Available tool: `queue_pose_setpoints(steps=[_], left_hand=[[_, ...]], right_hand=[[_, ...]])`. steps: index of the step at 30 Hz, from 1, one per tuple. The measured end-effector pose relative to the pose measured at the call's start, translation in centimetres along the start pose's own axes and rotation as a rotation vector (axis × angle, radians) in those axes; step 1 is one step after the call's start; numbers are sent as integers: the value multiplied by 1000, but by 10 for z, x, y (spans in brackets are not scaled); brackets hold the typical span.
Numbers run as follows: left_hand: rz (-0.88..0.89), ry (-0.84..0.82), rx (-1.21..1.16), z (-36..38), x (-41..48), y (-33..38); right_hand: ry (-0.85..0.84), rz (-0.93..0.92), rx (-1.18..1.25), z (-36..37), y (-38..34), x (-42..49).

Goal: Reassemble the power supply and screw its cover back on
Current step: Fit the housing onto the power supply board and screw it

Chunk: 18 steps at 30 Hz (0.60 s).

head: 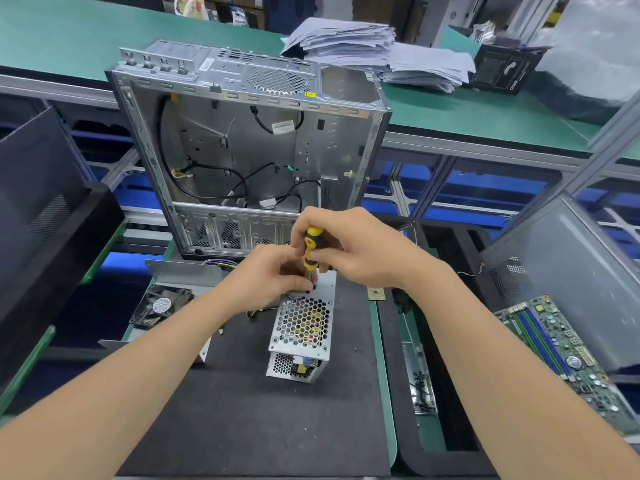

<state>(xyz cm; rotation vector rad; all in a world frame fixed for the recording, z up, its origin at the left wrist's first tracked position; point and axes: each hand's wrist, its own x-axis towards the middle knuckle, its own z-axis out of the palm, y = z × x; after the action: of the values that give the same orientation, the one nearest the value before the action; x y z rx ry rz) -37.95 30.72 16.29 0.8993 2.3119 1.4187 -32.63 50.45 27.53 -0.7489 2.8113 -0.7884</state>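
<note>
Task thing: the power supply (298, 368), a small metal box, lies on the black mat (242, 427) at the centre of the view.
Cover: the perforated cover (304, 320) already sits on top of the box.
Right hand: the right hand (360, 247) grips the yellow and black screwdriver (311, 249), held upright over the cover's 12 o'clock edge.
Left hand: the left hand (273, 275) pinches around the screwdriver's lower end, hiding the tip.
Progress: the box looks reassembled, and screwing down the cover seems under way.
Left to do: probably this screw and any others; seated screws cannot be made out.
Count, task things: one power supply, one cover, one screwdriver, two hands.
Count, nearby: one open computer case (242, 140) at 12 o'clock of the box, one loose fan (161, 304) at 9 o'clock, one motherboard (561, 355) at 3 o'clock.
Loose screws: small dark pieces lie in a metal strip (420, 386) at 4 o'clock, too small to count.
</note>
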Motion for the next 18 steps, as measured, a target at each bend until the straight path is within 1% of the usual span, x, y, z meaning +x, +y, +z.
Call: queue_pose_setpoints(steps=[2, 6, 9, 11, 14, 16, 18], left_hand=[[-3, -7, -15, -1, 1, 0], [-3, -36, -9, 0, 3, 1], [2, -44, 11, 0, 3, -2], [-2, -50, 15, 0, 3, -4], [-17, -45, -17, 1, 2, -5], [-14, -20, -36, 3, 3, -4], [-9, 3, -18, 5, 4, -2]], right_hand=[[49, 18, 13, 2, 1, 2], [182, 63, -44, 7, 2, 4], [264, 107, 13, 14, 0, 4], [333, 149, 33, 20, -2, 5], [431, 226, -5, 27, -2, 7], [446, 236, -20, 28, -1, 8], [426, 183, -36, 26, -1, 7]])
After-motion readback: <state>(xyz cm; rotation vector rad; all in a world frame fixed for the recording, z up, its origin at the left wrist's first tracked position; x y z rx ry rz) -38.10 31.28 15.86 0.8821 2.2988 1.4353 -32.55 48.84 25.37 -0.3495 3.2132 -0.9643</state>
